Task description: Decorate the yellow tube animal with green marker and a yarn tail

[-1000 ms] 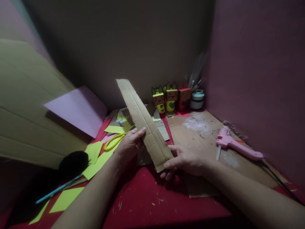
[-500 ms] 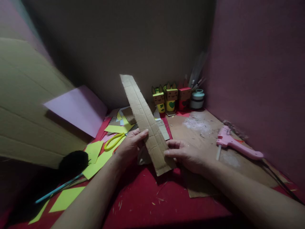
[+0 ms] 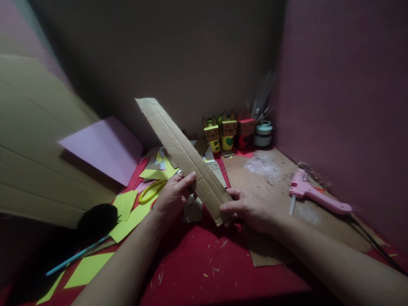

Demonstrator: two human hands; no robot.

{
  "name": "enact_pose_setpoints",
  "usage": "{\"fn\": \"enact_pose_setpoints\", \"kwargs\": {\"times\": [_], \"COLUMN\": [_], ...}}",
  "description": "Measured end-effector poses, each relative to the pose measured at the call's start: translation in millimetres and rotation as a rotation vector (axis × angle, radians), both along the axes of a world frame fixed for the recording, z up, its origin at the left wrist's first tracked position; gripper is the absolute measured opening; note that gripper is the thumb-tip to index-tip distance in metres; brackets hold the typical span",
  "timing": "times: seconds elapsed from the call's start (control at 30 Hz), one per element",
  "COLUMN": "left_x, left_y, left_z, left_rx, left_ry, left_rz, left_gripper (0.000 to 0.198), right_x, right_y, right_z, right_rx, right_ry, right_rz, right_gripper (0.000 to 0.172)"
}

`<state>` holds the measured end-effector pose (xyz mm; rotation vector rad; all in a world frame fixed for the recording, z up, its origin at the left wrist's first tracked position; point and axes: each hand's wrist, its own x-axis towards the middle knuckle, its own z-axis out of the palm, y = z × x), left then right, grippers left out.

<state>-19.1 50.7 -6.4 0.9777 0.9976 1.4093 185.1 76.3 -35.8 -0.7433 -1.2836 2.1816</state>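
A long strip of cardboard [image 3: 186, 155] with lengthwise creases is held tilted above the red tabletop [image 3: 191, 263], its upper end leaning to the left. My left hand [image 3: 177, 191] grips its left edge near the middle, thumb on top. Near the lower end, my right hand [image 3: 247, 208] pinches the right edge between thumb and fingers. Just left of my left hand lie scissors with yellow handles [image 3: 151, 191], partly hidden by it. A small cardboard scrap [image 3: 193, 211] rests on the table beneath the strip.
A pink glue gun [image 3: 315, 193] lies on a cardboard sheet [image 3: 242, 168] at the right. Behind stand several animal-faced paper figures [image 3: 228, 134] and a teal pot [image 3: 263, 134]. Yellow paper pieces [image 3: 89, 270] and a pink sheet [image 3: 103, 146] are at the left, beside a large cardboard panel [image 3: 38, 140].
The upper end of the cardboard strip has swung left, so the strip leans more. Its lower end has risen slightly. Both hands keep hold of it.
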Motion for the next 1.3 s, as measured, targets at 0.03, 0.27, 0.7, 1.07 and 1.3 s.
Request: {"fn": "enact_pose_setpoints", "kwargs": {"times": [0.03,0.27,0.7,1.07,1.3], "left_x": [0.2,2.7,3.5,-89.4,-102.8], "left_y": [-0.1,-2.8,-11.4,3.7,4.1], "left_z": [0.2,1.9,8.1,16.3,-1.0], "left_rx": [-0.001,-0.014,0.087,-0.104,-0.245], "left_ry": [0.005,0.065,0.410,1.191,1.537], "left_rz": [-0.002,-0.066,-0.121,0.447,0.268], "left_gripper": [0.027,0.029,0.046,0.033,0.015], "right_x": [0.0,-2.7,0.2,4.6,5.7], "right_y": [-0.5,-4.9,-9.3,-0.9,-0.2], "right_z": [0.2,2.9,13.3,22.9,22.7], "right_rx": [-0.004,-0.032,0.244,0.517,0.483], "right_ry": [0.001,0.110,0.037,0.122,0.103], "right_rz": [-0.004,-0.049,-0.132,-0.463,-0.473], "right_gripper": [0.042,0.031,0.023,0.019,0.021]}}
